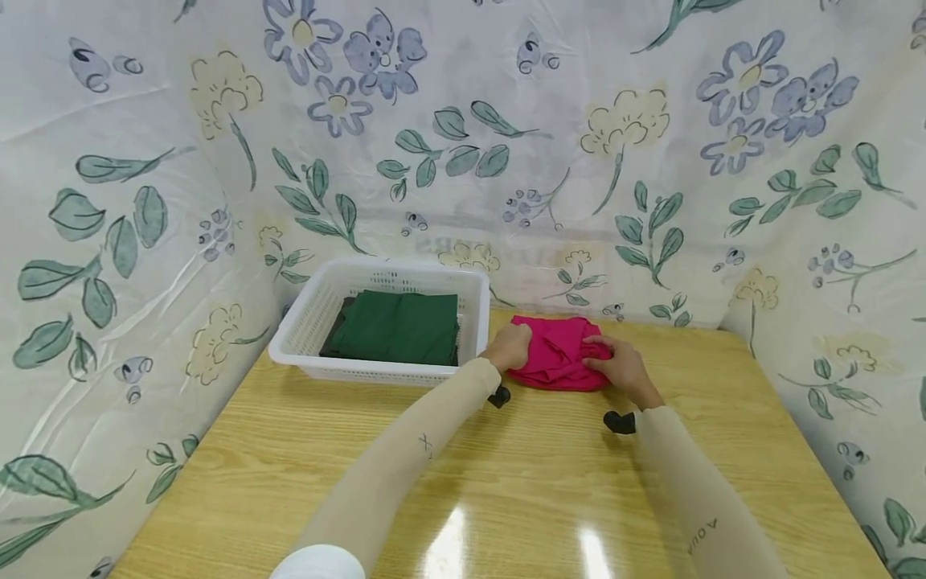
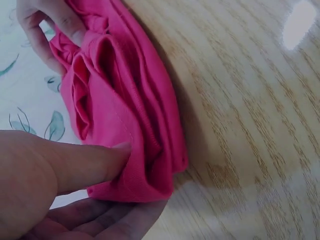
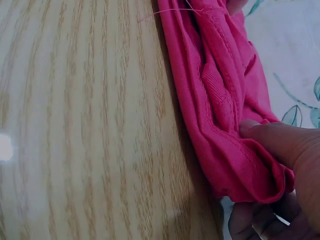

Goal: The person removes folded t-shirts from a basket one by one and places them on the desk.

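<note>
Head view: pink cloth (image 1: pixel 555 355), long axis left to right, lies on the far tabletop (image 1: pixel 542 458) between left hand (image 1: pixel 510 347) and right hand (image 1: pixel 626 370), fingers (image 2: pixel 135 215) pinching its ends.

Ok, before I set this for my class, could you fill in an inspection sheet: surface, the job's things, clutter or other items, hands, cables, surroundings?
Surface: glossy, yellowish-brown wood-grain tabletop with bright glare patches near the front.
Job's things: bright pink folded fabric bundle, creased on top, resting towards the back.
Clutter or other items: white rectangular plastic basket with perforated walls, left of the bundle, holding folded dark-green fabric.
Hands: left hand grips the bundle's left end; right hand grips its right end, thumb on top, fingers below.
Cables: nothing seen.
Surroundings: white floral-printed sheet behind and at both sides, somewhat wrinkled.
</note>
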Tool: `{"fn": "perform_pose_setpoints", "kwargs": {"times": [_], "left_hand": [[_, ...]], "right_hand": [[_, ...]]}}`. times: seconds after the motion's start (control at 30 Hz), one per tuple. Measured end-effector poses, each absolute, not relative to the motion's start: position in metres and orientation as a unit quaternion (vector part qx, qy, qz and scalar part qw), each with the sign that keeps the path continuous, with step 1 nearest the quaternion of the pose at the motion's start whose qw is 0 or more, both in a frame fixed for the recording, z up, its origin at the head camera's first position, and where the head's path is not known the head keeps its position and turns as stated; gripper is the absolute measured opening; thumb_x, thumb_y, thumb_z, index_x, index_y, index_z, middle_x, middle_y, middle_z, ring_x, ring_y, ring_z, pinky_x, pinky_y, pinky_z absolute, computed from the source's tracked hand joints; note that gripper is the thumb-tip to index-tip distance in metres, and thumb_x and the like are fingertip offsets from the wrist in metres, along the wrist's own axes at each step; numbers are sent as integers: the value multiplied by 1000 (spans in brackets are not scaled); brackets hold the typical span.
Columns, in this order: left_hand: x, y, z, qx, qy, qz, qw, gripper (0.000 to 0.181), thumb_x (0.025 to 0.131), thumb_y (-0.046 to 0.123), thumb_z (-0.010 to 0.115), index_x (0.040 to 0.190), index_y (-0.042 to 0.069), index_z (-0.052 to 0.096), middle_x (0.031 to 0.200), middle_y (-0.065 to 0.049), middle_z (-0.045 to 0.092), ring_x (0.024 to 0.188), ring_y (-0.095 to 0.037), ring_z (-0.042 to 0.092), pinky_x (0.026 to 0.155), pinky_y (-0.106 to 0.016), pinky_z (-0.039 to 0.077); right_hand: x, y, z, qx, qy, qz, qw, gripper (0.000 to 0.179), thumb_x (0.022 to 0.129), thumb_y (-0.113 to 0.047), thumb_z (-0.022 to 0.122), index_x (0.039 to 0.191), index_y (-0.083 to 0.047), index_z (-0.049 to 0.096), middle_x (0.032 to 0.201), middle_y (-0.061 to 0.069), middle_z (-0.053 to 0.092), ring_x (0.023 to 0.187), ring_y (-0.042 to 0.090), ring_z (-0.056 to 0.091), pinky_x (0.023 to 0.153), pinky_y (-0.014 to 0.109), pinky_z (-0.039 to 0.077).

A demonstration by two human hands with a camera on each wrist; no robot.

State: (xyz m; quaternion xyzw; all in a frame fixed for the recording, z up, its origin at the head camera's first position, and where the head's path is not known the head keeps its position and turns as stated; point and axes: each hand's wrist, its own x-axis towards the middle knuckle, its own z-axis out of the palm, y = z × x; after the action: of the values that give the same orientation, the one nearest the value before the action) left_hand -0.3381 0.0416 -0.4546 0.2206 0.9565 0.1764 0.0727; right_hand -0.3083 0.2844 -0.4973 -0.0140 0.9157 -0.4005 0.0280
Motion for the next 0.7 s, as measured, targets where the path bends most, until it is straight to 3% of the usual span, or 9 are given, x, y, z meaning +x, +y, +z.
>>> {"fn": "perform_pose_setpoints", "kwargs": {"times": [0.27, 0.43, 0.53, 0.63, 0.7], "left_hand": [[-334, 43, -450, 200, 960, 168, 105, 22, 96, -6, 54, 78, 7, 53, 78, -5, 49, 75, -18, 41, 62, -29, 42], [-333, 42, -443, 204, 961, 160, 98, 21, 96, -1, 56, 77, 8, 55, 85, -7, 58, 86, -23, 48, 82, -35, 43], [-333, 41, -439, 209, 962, 152, 89, 24, 96, 2, 57, 74, 10, 53, 84, -5, 56, 92, -24, 46, 87, -38, 39], [-333, 39, -434, 227, 960, 151, 66, 32, 93, 3, 60, 66, 12, 47, 73, -1, 48, 83, -21, 43, 82, -35, 38], [-333, 38, -429, 241, 953, 172, 57, 37, 91, 0, 61, 62, 12, 41, 66, 1, 38, 73, -18, 37, 72, -31, 35]], "right_hand": [[-307, 285, -494, -20, 919, -393, 33, 46, 98, -23, 73, 141, -9, 63, 153, 27, 45, 138, 48, 41, 109, 58, 40], [-302, 286, -486, -21, 920, -391, 16, 45, 98, -20, 72, 139, -5, 63, 141, 30, 53, 128, 46, 48, 100, 55, 48], [-301, 288, -481, -18, 927, -375, -14, 45, 98, -20, 73, 138, -2, 63, 133, 32, 57, 123, 46, 52, 96, 55, 50], [-300, 289, -475, -23, 930, -366, -41, 46, 98, -20, 72, 138, 0, 61, 128, 32, 60, 116, 45, 58, 91, 54, 52], [-299, 289, -470, -29, 923, -380, -46, 47, 98, -21, 72, 139, 0, 59, 127, 31, 60, 110, 44, 61, 87, 50, 54]]}}
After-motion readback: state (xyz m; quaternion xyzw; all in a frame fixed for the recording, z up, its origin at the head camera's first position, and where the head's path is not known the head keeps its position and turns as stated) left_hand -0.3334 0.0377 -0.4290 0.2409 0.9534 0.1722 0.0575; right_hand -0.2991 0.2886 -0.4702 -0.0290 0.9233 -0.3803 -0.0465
